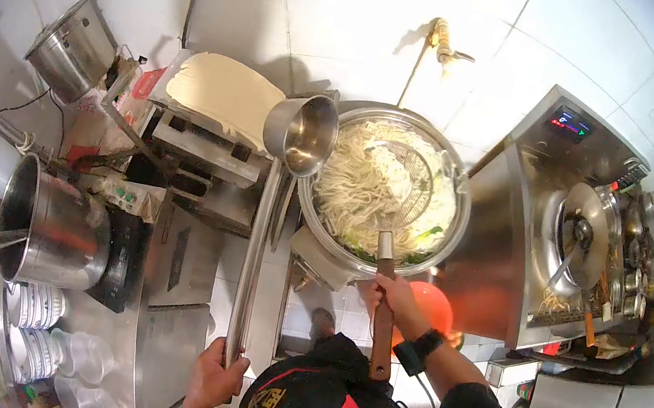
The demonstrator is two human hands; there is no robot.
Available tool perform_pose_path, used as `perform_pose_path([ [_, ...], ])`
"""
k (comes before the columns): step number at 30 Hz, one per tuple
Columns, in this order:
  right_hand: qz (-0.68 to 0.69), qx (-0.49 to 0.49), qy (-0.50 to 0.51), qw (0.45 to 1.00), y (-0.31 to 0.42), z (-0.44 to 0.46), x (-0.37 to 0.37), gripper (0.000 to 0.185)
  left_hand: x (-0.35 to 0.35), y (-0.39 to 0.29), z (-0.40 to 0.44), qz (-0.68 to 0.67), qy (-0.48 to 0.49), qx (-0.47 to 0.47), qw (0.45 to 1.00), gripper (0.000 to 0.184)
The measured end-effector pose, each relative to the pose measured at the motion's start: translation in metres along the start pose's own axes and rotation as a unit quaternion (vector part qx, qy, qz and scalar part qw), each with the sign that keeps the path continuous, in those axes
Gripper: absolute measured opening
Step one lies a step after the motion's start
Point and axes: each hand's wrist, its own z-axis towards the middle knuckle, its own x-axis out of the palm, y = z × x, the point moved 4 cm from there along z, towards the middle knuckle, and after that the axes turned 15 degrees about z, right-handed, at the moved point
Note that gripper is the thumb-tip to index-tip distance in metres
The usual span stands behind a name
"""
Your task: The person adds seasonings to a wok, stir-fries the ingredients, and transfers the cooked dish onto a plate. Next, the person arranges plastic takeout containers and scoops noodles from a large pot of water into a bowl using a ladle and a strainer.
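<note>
My left hand (215, 380) is closed around the long metal handle of a deep ladle (252, 261). The ladle's cup hangs at the left rim of a large round pot (309, 217). Fingers of my right hand (395, 304) wrap the wooden handle of a wire skimmer (415, 186). The skimmer's mesh bowl lies in the pot among pale noodles (361, 179), part of them heaped over its left side. Some green leaves (430, 237) show along the pot's lower right edge.
A brass tap (441, 41) juts from the tiled wall behind the pot. To the right stands a steel cooker (522, 202) with a wok (588, 217). A tall stockpot (67, 234) and stacked bowls (37, 307) occupy the left counter. An orange-red basin (432, 308) sits below the pot.
</note>
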Motion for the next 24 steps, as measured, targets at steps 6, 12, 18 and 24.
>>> perform_pose_path([
  [6, -0.002, 0.003, -0.042, 0.999, -0.015, 0.03, 0.013, 0.008, 0.004, -0.007, -0.003, 0.018, 0.008, -0.018, 1.0, 0.022],
  [12, 0.111, 0.082, -0.003, 0.99, -0.008, 0.071, 0.047, 0.01, 0.007, -0.003, -0.013, 0.062, -0.012, -0.044, 0.997, 0.022],
  [18, 0.175, 0.117, 0.166, 0.963, -0.009, 0.083, 0.03, 0.017, 0.009, -0.002, -0.014, 0.077, -0.028, -0.028, 0.996, 0.022],
  [24, 0.18, 0.117, 0.084, 0.973, -0.007, 0.023, 0.02, 0.017, 0.007, -0.001, -0.012, 0.063, -0.016, -0.027, 0.998, 0.02],
])
